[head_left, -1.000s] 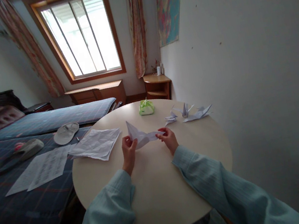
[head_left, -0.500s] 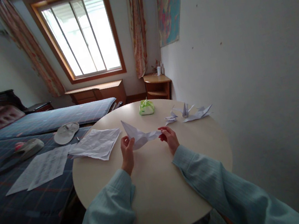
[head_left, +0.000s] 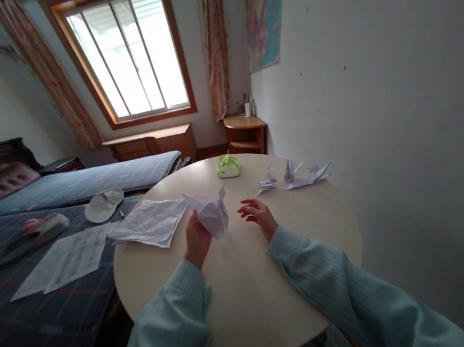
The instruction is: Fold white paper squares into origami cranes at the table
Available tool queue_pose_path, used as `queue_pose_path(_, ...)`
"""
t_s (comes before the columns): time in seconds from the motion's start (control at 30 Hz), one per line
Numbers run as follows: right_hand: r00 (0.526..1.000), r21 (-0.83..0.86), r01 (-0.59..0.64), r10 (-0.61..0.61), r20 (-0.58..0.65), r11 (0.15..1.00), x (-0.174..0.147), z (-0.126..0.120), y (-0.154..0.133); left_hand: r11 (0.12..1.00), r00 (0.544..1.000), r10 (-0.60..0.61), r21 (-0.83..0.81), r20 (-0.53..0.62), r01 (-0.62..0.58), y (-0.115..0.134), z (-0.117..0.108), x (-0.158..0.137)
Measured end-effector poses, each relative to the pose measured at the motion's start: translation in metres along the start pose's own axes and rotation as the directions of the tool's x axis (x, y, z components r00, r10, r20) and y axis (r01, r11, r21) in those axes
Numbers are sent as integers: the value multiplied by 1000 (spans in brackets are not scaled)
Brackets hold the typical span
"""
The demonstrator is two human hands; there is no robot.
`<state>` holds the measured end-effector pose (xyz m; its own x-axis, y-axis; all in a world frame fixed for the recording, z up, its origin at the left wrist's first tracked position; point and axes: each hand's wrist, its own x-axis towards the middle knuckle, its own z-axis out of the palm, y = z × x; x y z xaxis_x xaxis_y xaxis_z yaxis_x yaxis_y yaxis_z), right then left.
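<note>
A folded white paper crane (head_left: pixel 213 215) is held up over the round table (head_left: pixel 246 302). My left hand (head_left: pixel 197 239) grips it at its left side, the fingers partly hidden behind the paper. To the right of the crane, apart from it, my right hand (head_left: pixel 259 215) hovers with its fingers loosely spread and nothing in them. Several finished paper cranes (head_left: pixel 289 174) lie at the table's right rear. On the left part of the table is a stack of creased white paper (head_left: pixel 151 222).
A green tissue packet (head_left: pixel 228 166) sits at the table's far edge. Left of the table, a bed (head_left: pixel 62 329) carries printed sheets (head_left: pixel 65 259), a white cap (head_left: pixel 104 205) and another light-coloured item. A wall (head_left: pixel 409 136) rises close on the right.
My right hand has let go of the crane's narrow end, and its fingers have opened. The crane has turned in my left hand, its narrow tip now pointing up.
</note>
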<state>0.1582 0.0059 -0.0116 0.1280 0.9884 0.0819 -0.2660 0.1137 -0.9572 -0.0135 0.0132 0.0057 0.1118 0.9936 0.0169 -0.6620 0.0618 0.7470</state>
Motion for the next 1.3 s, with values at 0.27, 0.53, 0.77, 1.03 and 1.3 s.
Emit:
queue_pose_path(0.27, 994, -65, 19, -12, 108, 998, -2, 5, 0, 991, 990, -135, 14, 51, 135, -8, -2, 0)
queue_pose_path(0.53, 971, -221, 212, -180, 157, 952, -3, 7, 4, 994, 993, -98, 44, 61, 96, -9, 1, -1)
queue_pose_path(0.77, 962, -331, 268, -235, 135, 905, 1, 4, 9, 980, 974, -193, -21, 116, 197, -15, -4, 3)
queue_pose_path(1.03, 970, -266, 238, -216, 107, 934, 3, 3, 8, 974, 971, -221, -36, 88, 225, -17, -11, 7)
queue_pose_path(1.3, 981, -221, 194, -193, 24, 956, 4, 1, 8, 984, 984, -175, 39, 13, 174, -18, -11, 9)
